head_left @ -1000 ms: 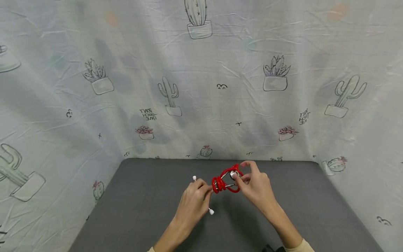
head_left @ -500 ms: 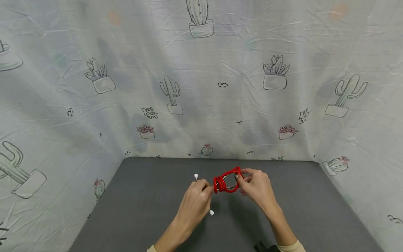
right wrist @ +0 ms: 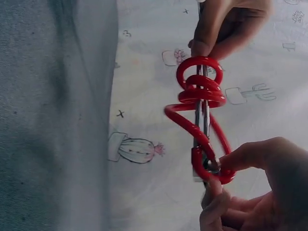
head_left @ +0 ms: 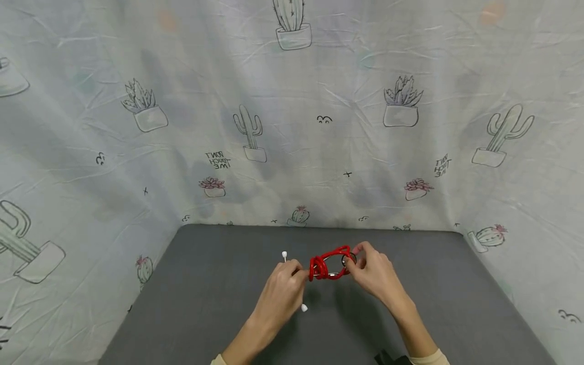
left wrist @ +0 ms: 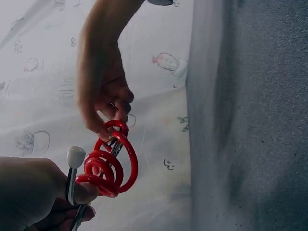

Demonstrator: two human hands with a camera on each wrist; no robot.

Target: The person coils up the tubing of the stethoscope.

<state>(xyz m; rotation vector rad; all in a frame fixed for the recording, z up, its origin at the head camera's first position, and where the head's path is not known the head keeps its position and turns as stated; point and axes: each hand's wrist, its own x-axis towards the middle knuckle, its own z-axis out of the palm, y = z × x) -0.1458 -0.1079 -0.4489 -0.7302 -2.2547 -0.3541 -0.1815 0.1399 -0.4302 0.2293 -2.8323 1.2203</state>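
Note:
A stethoscope [head_left: 321, 268] is held above the table, its red tubing wound in several loops round its metal ear tubes [right wrist: 202, 118]. My left hand [head_left: 283, 291] grips the ear tubes at the left. White ear tips [head_left: 284, 254] stick out on both sides of that hand; one ear tip [left wrist: 76, 157] shows close up in the left wrist view. At the other end, my right hand [head_left: 377, 274] pinches the chestpiece [head_left: 350, 258] beside the red tubing's end loop. Fingers partly hide the chestpiece.
The dark grey table top [head_left: 219, 309] lies under both hands. A pale curtain [head_left: 283, 197] printed with cacti hangs behind it and along both sides. Something black [head_left: 390, 359] shows by the right sleeve at the bottom edge.
My right hand has moved slightly right and down with the chestpiece, and its raised forefinger has come down to it. The left hand keeps its grip, nearly in place.

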